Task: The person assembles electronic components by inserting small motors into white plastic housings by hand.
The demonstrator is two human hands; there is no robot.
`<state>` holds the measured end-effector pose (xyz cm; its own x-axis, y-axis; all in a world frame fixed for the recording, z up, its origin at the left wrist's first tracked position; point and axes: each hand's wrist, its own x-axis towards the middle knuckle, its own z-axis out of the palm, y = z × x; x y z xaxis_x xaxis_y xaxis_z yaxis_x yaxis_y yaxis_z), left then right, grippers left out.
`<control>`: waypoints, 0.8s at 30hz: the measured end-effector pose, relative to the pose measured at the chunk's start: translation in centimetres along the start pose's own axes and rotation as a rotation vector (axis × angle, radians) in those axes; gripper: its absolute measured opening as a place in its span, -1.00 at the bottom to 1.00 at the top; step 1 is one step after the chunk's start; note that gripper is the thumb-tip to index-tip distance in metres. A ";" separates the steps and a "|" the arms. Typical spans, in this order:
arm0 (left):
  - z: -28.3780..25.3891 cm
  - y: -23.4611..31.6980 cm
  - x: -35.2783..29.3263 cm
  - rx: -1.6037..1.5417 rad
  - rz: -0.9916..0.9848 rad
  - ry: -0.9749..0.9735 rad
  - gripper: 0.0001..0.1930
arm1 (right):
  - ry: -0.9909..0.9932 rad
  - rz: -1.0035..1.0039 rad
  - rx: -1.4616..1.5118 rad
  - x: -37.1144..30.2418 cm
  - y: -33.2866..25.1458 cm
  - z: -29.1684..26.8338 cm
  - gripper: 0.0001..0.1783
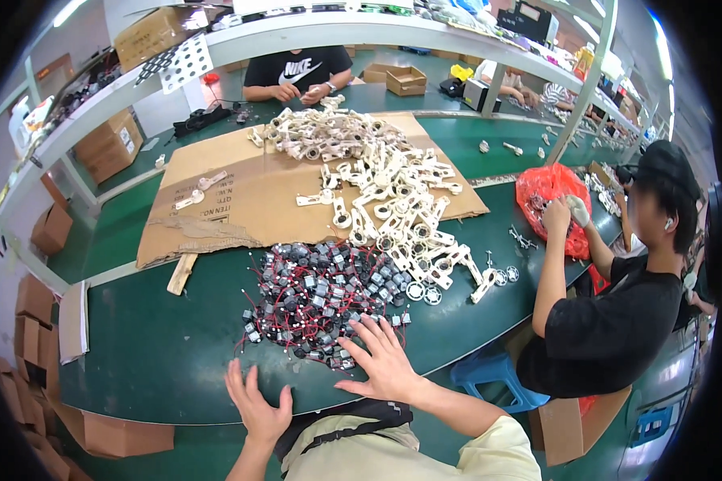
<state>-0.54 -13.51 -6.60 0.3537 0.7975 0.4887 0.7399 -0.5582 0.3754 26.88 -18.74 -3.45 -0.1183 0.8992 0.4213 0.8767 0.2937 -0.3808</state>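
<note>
A heap of small motors (317,297), grey and black with red wires, lies on the green table in front of me. My right hand (383,358) is at the heap's near right edge, fingers spread, with nothing visible in it. Whether its fingertips touch the motors I cannot tell. Close to the table's front edge, left of the heap, my left hand (259,407) is open and holds nothing. Beyond the motors, white plastic housings (393,188) are piled partly on a flat cardboard sheet (241,204) and partly on the table. Several white spoked wheels (431,295) lie beside them.
A co-worker (618,297) at the right handles things over a red plastic bag (549,192). Another person (297,76) works across the table. A raised shelf (361,30) spans the back. A blue stool (493,381) stands at the right, and cardboard boxes (124,433) are at the left.
</note>
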 end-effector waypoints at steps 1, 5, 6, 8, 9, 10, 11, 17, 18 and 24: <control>0.2 0.4 0.3 0.027 0.063 0.026 -0.22 | 0.006 -0.021 0.022 0.0 0.4 -0.2 -0.12; 0.0 0.7 0.5 0.085 0.021 0.059 -0.31 | 0.169 -0.123 -0.006 8.7 4.3 -3.3 -0.52; 0.1 0.6 0.5 0.094 0.030 0.057 -0.31 | 0.175 -0.108 -0.050 11.7 5.8 -3.4 -0.57; 0.3 0.5 0.5 0.086 -0.018 0.054 -0.33 | 0.153 -0.114 -0.118 18.5 9.5 -1.0 -0.60; 0.4 1.1 0.7 0.088 -0.016 0.064 -0.35 | 0.140 -0.105 -0.112 21.3 11.1 -0.7 -0.60; 0.5 1.3 0.7 0.090 0.000 0.060 -0.35 | 0.100 -0.070 -0.136 23.7 12.8 0.8 -0.60; 0.8 1.5 0.6 0.090 -0.035 0.064 -0.36 | 0.060 -0.037 -0.156 25.7 14.6 2.5 -0.59; 1.0 1.9 0.5 0.082 -0.097 0.066 -0.40 | -0.131 0.099 -0.388 27.7 21.1 6.3 -0.59; 1.1 1.6 0.6 0.073 -0.114 0.061 -0.40 | -0.132 0.029 -0.421 27.3 22.3 5.6 -0.60; 0.5 2.5 1.7 0.059 -0.104 0.001 -0.50 | -0.134 -0.108 -0.380 21.3 24.0 0.8 -0.71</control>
<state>2.16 -13.48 -5.20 0.2729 0.8501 0.4504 0.8047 -0.4583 0.3774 45.02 7.75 -4.27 -0.2572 0.9114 0.3214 0.9626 0.2710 0.0017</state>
